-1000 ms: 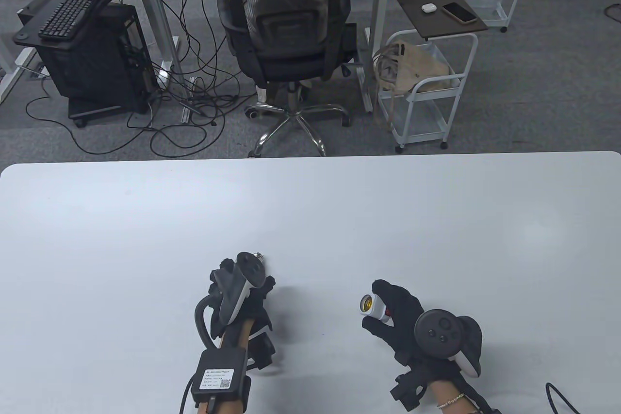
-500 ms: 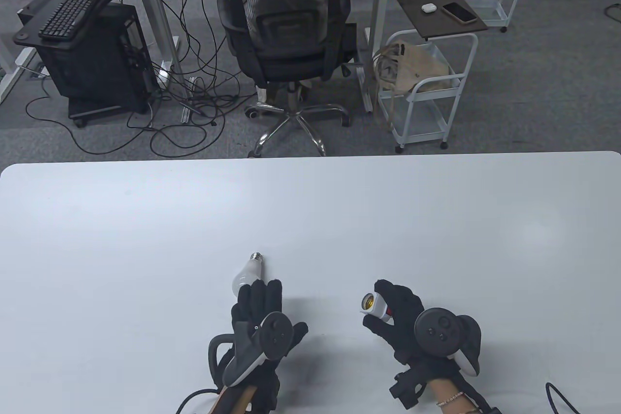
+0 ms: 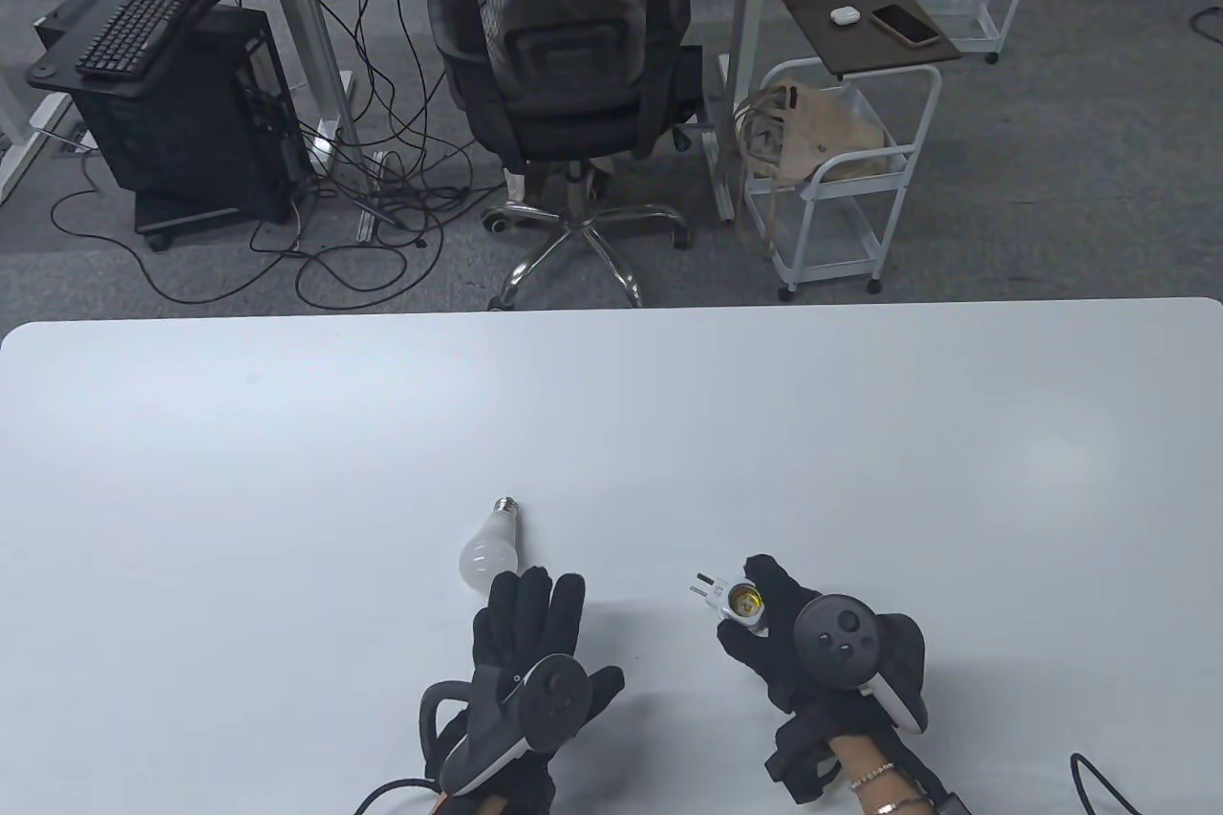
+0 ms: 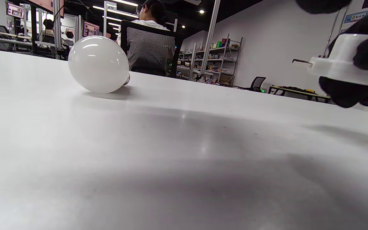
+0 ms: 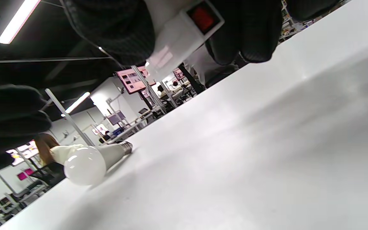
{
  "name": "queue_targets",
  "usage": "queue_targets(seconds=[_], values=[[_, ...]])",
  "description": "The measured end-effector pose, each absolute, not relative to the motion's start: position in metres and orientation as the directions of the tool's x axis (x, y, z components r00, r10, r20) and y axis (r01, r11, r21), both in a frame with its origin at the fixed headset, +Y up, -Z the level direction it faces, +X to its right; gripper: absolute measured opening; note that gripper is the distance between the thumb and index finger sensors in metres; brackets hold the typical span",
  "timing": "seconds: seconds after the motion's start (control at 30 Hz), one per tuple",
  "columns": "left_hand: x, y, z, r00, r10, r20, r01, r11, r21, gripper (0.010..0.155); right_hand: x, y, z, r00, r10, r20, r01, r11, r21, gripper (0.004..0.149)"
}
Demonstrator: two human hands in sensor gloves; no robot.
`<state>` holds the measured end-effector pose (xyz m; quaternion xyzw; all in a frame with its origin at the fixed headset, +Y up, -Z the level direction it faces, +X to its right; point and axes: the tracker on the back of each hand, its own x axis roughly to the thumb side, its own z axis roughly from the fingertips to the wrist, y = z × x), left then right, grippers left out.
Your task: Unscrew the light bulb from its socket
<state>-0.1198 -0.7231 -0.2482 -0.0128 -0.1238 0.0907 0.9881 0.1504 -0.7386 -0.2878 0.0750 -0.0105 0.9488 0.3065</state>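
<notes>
Light bulb [image 3: 489, 546] lies on its side on the white table [image 3: 287, 471], out of the socket, metal screw base pointing toward the table's far edge, globe end toward the near edge. Nothing grips it.

Left hand [image 3: 525, 653] sits just on the near side of the bulb, palm down, fingers stretched flat toward the globe, holding nothing. Fingertips are close to the globe; contact can't be confirmed from the table view, and the left wrist view shows the bulb [image 4: 98, 64] with no glove on it.

Right hand [image 3: 793, 643] is to the right of the bulb, well apart from it, gripping the white plug-in socket [image 3: 731, 600]. Socket's brass-lined mouth faces up, plug prongs stick out left toward the bulb. Right wrist view: gloved fingers [image 5: 244, 32] wrap the socket body [image 5: 177, 35], red switch visible on its side, held above the tabletop. Bulb [image 5: 88, 161] shows resting on the table beyond.
</notes>
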Motion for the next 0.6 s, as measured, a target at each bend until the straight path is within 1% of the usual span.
queue_targets(seconds=[0.07,0.13,0.27,0.43,0.6], values=[[-0.120,-0.723,-0.248,0.952,0.184,0.246,-0.178,0.983,-0.048,0.092,0.144,-0.740,-0.297,-0.829,0.547,0.114,-0.548,-0.836,0.033,0.070],[-0.119,-0.724,-0.248,0.951,0.177,0.255,-0.170,0.984,-0.048,0.092,0.140,-0.741,-0.306,-0.838,0.540,0.073,-0.540,-0.841,0.019,0.069],[-0.117,-0.726,-0.247,0.951,0.140,0.275,-0.135,0.990,-0.037,0.092,0.131,-0.744,-0.335,-0.849,0.528,-0.033,-0.528,-0.849,0.016,0.066],[-0.117,-0.726,-0.247,0.948,0.150,0.282,-0.143,0.989,-0.044,0.092,0.122,-0.748,-0.371,-0.901,0.411,-0.137,-0.420,-0.907,0.039,0.067],[-0.117,-0.728,-0.248,0.948,0.141,0.284,-0.130,0.990,-0.056,0.092,0.118,-0.756,-0.396,-0.880,0.408,-0.243,-0.431,-0.901,0.050,0.066]])
